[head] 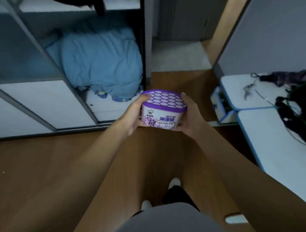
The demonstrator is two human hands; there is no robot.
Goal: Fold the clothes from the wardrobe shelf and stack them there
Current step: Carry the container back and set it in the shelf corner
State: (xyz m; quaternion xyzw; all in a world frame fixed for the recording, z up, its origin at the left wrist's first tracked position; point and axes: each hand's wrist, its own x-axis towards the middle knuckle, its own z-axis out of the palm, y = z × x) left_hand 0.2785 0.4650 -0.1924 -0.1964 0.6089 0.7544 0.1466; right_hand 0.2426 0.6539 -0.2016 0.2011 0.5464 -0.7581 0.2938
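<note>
A: Item, clothes [102, 62]: blue bundle, unfolded, heaped on wardrobe shelf [105, 111]; dark garment [100, 4] draped over the shelf above.
B: Hands: left hand [133, 113] and right hand [188, 115] curl round a purple-lidded tub [163, 107]; folding apparently not begun; everything left to do.

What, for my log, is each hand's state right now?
Left hand: holds the tub.
Right hand: holds the same tub.

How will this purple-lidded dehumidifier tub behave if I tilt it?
The dehumidifier tub looks like stiff plastic: the left hand and right hand grip its sides without denting them. Its squat shape probably resists tipping. The lid looks perforated, so tilting might spill contents.
</note>
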